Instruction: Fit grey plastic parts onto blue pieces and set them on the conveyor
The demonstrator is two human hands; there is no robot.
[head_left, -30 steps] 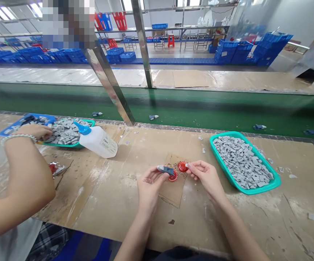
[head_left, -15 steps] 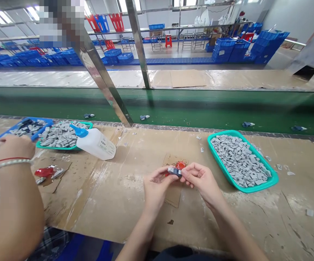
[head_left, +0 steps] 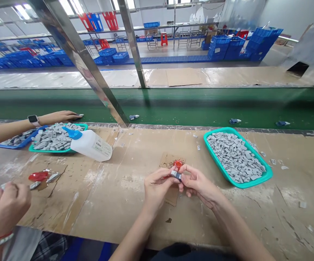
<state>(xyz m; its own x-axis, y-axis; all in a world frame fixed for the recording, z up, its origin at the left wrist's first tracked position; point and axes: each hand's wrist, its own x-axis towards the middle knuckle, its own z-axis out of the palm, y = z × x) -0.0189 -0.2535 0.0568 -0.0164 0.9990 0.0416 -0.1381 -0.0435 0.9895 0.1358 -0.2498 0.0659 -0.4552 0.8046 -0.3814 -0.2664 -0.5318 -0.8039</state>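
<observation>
Gray-and-blue plastic part (head_left: 176,175) is pinched between the left hand (head_left: 157,188) and right hand (head_left: 199,185), their fingers curled closed around it, just over a cardboard scrap (head_left: 167,159). A red cap (head_left: 178,164) lies on that scrap, and a teal tray (head_left: 251,182) of gray pieces (head_left: 235,157) sits to its right.

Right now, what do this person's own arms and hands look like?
The left hand and right hand are bare, without gloves; the left forearm and right forearm show no sleeves, watch or bracelet. A dark garment shows at the view's bottom edge.
</observation>
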